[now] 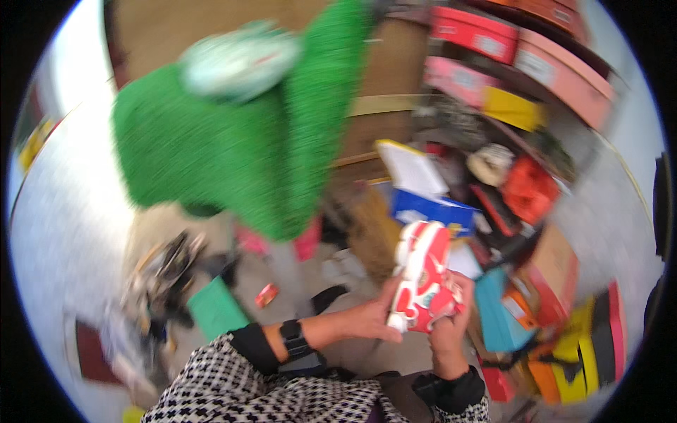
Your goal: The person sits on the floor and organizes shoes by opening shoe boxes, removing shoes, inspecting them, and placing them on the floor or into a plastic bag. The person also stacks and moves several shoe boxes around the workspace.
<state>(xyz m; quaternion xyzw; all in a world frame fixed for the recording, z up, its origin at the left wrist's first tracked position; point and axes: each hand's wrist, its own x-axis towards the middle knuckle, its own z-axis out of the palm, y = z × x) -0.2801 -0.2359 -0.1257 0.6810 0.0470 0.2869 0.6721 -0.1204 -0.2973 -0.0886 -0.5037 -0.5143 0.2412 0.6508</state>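
Note:
A red and white sneaker is held in front of my body, with its white sole side to the left. A second shoe may be pressed against it; I cannot tell. My left hand grips the sole side near the lower end. From the right, my right hand holds that same end, its thumb side at the shoe's opening. Just beyond the sneaker is an open blue shoebox with a raised white-lined lid. A teal box stands to the right of my right hand.
A bright green textured covering, blurred, has a pale wrapped bundle on it. Shoeboxes including a pink one line shelves at upper right. Yellow boxes lie lower right. A green box lid and a red wrapper lie left.

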